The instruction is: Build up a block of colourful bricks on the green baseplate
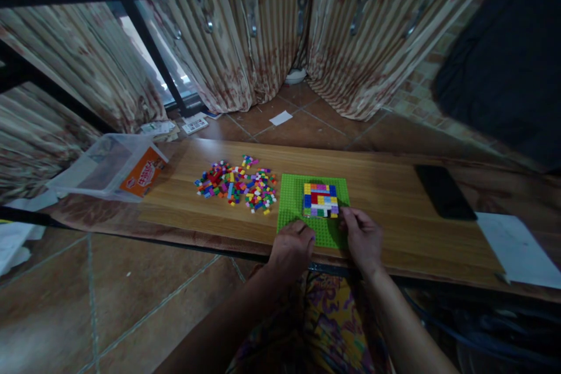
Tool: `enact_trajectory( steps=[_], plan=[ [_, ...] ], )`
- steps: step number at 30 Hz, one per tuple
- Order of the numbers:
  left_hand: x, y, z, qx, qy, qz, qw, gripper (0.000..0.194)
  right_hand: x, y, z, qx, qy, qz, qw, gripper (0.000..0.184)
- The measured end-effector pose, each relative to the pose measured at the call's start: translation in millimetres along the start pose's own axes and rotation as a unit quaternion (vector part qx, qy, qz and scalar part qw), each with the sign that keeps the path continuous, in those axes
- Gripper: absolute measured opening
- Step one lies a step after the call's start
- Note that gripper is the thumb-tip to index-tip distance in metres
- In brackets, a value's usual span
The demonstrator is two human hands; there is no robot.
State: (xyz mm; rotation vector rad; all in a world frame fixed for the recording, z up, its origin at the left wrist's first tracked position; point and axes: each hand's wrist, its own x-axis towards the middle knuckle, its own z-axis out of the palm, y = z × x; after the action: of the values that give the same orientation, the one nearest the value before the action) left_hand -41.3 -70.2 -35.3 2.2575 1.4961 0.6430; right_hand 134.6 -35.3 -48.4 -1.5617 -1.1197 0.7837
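Observation:
A green studded baseplate (291, 198) lies on the wooden board in front of me. On it stands a square build of toy bricks (321, 200) in yellow, blue, red, white and purple. My left hand (293, 243) rests at the plate's front left edge, its fingers curled closed; whatever they may hold is hidden. At the build's front right corner, my right hand (363, 238) is closed in a pinch, fingertips close to or touching the bricks. I cannot make out what is between them. Left of the plate, loose toy bricks (258, 188) are spread in a pile.
A clear plastic bin (103, 169) with an orange label stands at the left end of the wooden board (381, 187). To the right lie a black phone (445, 191) and a white sheet of paper (519, 248). Striped curtains (228, 52) hang beyond, behind a dark metal bar.

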Motion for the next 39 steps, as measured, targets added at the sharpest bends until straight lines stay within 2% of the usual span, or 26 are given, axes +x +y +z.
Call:
enact_trajectory(
  steps=[3, 6, 9, 12, 33, 39],
  plan=[
    [-0.3, -2.3, -6.2, -0.054, 0.033, -0.051, 0.997, 0.012, -0.3, -0.8, 0.4, 0.003, -0.001, 0.0, 1.0, 0.04],
    [5.1, -7.6, -15.4, -0.149, 0.073, -0.107, 0.98, 0.009, -0.1, -1.1, 0.9, 0.002, -0.003, -0.007, 1.0, 0.039],
    [17.2, -15.5, -19.8, -0.238, 0.102, -0.117, 0.959, 0.005, 0.0, -1.3, 1.3, 0.001, 0.0, -0.007, 1.0, 0.041],
    [29.2, -21.7, -18.6, -0.277, 0.126, -0.119, 0.945, 0.005, -0.6, -2.7, 1.3, 0.007, -0.002, -0.008, 1.0, 0.042],
    [44.8, -18.8, -12.7, -0.232, 0.163, -0.037, 0.958, 0.012, -1.1, -5.0, 1.4, 0.01, -0.002, 0.008, 1.0, 0.039],
    [44.1, -17.6, -12.8, -0.179, 0.189, 0.003, 0.966, 0.013, 0.2, -0.4, 1.6, 0.007, -0.004, -0.002, 1.0, 0.039]
  ],
)
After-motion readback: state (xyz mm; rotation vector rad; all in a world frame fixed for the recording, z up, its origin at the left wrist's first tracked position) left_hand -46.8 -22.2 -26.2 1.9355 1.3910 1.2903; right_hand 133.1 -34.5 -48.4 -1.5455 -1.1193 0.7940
